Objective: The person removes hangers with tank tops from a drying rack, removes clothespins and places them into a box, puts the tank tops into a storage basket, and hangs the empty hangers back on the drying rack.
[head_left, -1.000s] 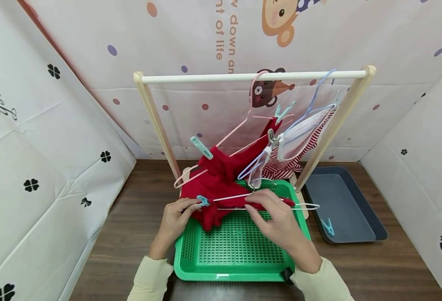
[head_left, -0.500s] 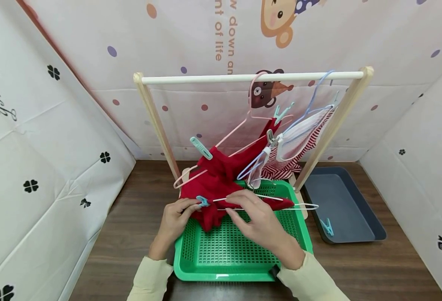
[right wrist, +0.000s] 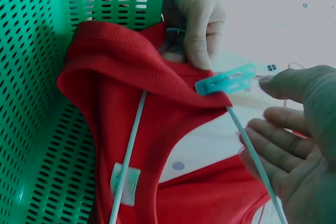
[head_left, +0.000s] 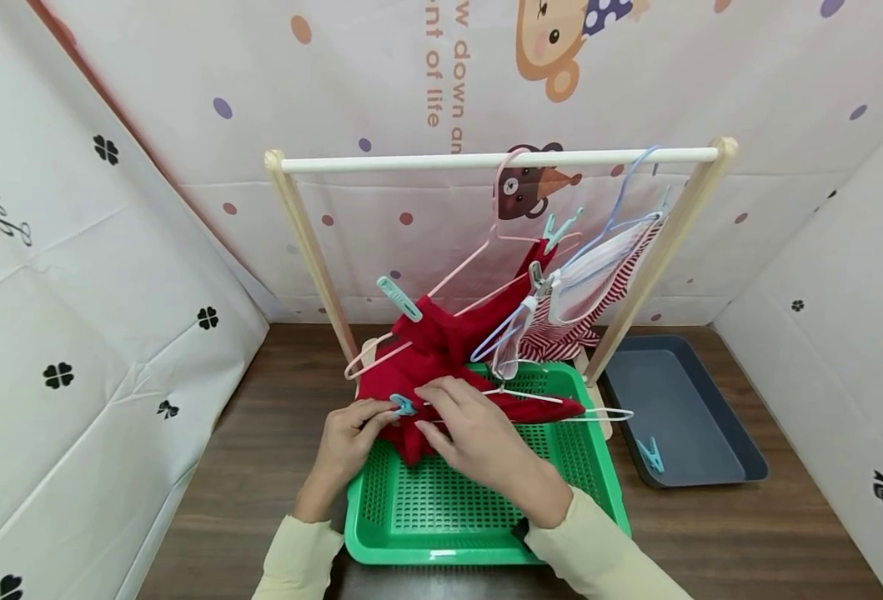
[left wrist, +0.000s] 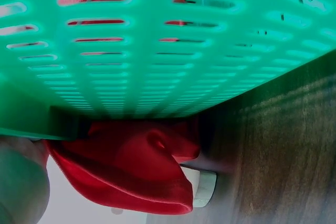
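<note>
A red sleeveless garment point(right wrist: 118, 77) lies over the near left part of the green basket, with a white wire hanger point(head_left: 534, 397) running through it. A blue clothespin point(right wrist: 226, 80) is clipped to its edge beside the hanger wire. My left hand point(head_left: 347, 437) pinches the red cloth right by that clothespin, thumb on top in the right wrist view. My right hand point(head_left: 474, 429) is over the hanger, thumb and fingers spread apart around the wire, thumb tip close to the clothespin's free end. The left wrist view shows mostly the basket's underside and hanging red cloth point(left wrist: 126, 166).
Behind stands a wooden rack with a white rod point(head_left: 396, 162). A pink hanger point(head_left: 459, 271) carries more red cloth with pale clothespins; a blue hanger point(head_left: 621, 200) carries a striped garment point(head_left: 614, 292). The green basket point(head_left: 441, 554) is below, and a grey tray point(head_left: 681, 400) with one clothespin point(head_left: 649, 455) lies right.
My right hand has moved left along the white hanger to the blue clothespin, uncovering the hanger's middle. My left hand keeps its pinch in the same place.
</note>
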The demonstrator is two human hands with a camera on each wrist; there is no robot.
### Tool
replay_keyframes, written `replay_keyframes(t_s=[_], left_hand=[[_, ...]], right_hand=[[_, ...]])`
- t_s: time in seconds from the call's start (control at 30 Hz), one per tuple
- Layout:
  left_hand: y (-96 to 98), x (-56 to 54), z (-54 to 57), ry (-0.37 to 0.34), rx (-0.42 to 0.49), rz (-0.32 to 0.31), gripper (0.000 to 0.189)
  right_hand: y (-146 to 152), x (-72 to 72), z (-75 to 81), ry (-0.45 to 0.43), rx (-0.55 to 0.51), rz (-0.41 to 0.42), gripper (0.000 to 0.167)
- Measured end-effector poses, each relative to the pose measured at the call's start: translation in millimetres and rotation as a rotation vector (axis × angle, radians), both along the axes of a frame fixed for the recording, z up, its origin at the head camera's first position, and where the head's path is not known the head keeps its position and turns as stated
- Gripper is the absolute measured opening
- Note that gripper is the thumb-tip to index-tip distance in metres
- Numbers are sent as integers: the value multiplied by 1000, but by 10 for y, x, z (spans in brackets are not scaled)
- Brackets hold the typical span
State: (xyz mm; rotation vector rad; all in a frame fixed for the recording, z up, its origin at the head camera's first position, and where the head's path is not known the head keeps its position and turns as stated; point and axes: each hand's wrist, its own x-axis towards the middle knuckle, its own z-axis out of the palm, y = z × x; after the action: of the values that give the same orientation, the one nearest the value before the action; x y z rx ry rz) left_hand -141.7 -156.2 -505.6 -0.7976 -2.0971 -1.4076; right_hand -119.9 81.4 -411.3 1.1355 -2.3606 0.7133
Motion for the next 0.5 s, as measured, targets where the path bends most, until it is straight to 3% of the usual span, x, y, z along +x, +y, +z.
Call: replay_keyframes(t_s=[0.23,0.5], left_hand=[[0,-3,-7,6,-11,17,26],[1,-5,-23,25,-12,19,25]], right_hand=[[-182,-14,-19,14,131,-48,40],[-307,-40,-62,-7,130,-64,34]])
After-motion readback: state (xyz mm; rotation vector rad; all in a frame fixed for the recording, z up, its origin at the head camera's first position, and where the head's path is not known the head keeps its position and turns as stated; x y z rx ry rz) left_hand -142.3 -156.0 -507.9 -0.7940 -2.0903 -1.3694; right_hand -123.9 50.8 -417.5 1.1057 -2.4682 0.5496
